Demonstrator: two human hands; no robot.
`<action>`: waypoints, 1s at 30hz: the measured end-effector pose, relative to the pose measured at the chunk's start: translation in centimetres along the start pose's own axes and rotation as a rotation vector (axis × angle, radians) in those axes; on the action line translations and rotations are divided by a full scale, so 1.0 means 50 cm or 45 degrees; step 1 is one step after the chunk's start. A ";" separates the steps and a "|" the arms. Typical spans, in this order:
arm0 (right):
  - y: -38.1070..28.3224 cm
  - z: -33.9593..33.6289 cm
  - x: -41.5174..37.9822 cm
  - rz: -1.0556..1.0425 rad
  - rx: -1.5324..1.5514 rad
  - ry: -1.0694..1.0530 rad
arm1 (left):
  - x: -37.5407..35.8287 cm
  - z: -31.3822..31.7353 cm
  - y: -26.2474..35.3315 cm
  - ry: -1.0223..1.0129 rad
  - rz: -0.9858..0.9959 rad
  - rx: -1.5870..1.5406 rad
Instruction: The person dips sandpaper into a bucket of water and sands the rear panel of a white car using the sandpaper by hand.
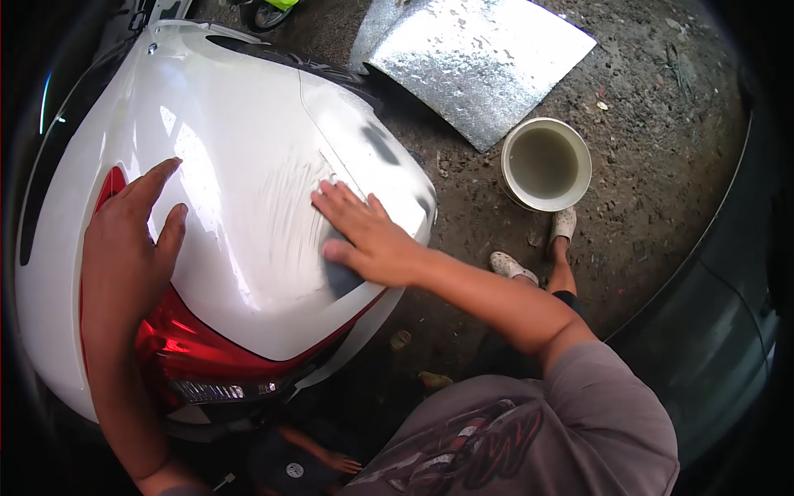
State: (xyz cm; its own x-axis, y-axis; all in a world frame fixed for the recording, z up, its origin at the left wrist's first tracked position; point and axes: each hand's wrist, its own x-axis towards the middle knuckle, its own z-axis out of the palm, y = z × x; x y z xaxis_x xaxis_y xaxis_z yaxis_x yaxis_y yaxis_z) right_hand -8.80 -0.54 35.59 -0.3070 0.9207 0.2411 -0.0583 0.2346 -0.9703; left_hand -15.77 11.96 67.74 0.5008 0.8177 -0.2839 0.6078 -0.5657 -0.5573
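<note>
My right hand (368, 231) lies on the white rear panel of a car (248, 107), palm down with its fingers apart. Grey-white smears streak the paint left of the fingertips, where a small pale bit shows. A dark grey patch (343, 279) shows beneath the thumb side of the hand, and another dark patch (379, 142) lies farther up the panel. My left hand (132, 231) is open over the red tail light (207, 335), thumb and fingers spread. Whatever lies under the right palm is hidden.
A pale bucket (504, 178) of cloudy water stands on the dirt ground right of the car. Beyond it lies a silvery sheet (480, 58). Light clogs (511, 267) are on feet below the bucket. Another person's hand (339, 461) shows low down. A dark car (703, 331) is at right.
</note>
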 end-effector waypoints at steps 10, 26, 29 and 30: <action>-0.019 0.004 -0.026 0.098 0.014 0.048 | 0.024 0.004 -0.011 -0.237 -0.233 -0.119; -0.103 0.041 -0.121 -0.224 -0.156 0.157 | 0.065 0.083 0.032 -0.346 -0.067 -0.039; -0.051 0.054 -0.133 -0.176 -0.134 0.263 | 0.096 0.140 0.089 -0.580 0.041 0.039; -0.041 0.052 -0.143 -0.171 -0.108 0.286 | 0.103 0.161 0.111 -0.651 0.052 0.053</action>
State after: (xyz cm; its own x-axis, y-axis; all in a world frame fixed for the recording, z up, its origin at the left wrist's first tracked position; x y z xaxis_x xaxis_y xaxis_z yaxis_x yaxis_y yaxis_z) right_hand -8.94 -8.44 35.82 -0.0826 0.9234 0.3748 -0.0016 0.3760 -0.9266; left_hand -14.78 13.88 56.92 0.1514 0.7486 -0.6455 0.5637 -0.6018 -0.5658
